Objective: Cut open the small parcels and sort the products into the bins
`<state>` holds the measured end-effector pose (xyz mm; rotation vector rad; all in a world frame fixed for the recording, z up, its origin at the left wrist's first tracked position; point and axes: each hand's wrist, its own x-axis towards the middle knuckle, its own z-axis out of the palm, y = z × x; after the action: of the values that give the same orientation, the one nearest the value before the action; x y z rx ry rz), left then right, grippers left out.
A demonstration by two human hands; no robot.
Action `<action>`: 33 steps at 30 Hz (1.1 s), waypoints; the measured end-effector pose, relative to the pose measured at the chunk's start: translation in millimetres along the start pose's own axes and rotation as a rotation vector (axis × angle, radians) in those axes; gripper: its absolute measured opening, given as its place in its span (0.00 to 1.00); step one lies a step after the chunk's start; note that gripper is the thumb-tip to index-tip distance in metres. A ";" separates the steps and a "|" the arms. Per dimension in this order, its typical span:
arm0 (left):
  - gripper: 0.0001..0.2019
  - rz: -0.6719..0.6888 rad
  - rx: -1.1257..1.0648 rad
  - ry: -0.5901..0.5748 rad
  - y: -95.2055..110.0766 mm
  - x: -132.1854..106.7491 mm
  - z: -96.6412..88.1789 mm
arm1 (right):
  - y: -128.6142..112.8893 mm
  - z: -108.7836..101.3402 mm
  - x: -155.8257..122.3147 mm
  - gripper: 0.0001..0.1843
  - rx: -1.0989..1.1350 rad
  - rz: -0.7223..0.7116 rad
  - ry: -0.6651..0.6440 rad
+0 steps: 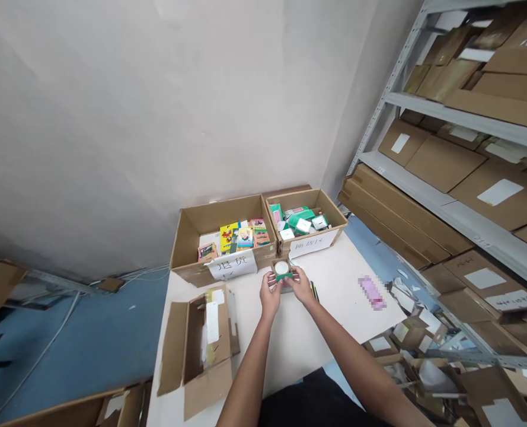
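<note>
Both of my hands meet over the white table (307, 332), holding one small green box (282, 271) with a round white window on its front. My left hand (270, 293) grips its left side with curled fingers. On the box's right side, the fingers of my right hand (300, 284) are pinched. The box is held just in front of two open cardboard boxes. A thin dark item lies on the table under my right hand, mostly hidden.
A left carton (192, 237) holds colourful packets, a right carton (334, 219) holds green and white packs; both carry paper labels. An opened empty carton (201, 350) lies at near left. A pink item (371, 292) rests at right. Metal shelving (445, 207) with flat cartons stands right.
</note>
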<state>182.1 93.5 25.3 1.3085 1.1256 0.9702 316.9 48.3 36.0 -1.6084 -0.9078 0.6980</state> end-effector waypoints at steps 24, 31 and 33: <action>0.18 0.432 0.180 -0.033 194.9 183.4 206.9 | -59.8 -227.5 256.0 0.37 0.095 -0.262 0.233; 0.21 0.402 0.176 -0.055 164.0 140.7 139.8 | -72.7 -174.1 179.7 0.36 0.066 -0.282 0.123; 0.22 0.406 0.180 -0.063 159.1 126.6 113.7 | -80.8 -151.5 155.0 0.34 0.031 -0.328 0.068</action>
<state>331.8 200.8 167.9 1.7464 0.9322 1.1301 508.3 108.3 151.3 -1.4035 -1.0737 0.4232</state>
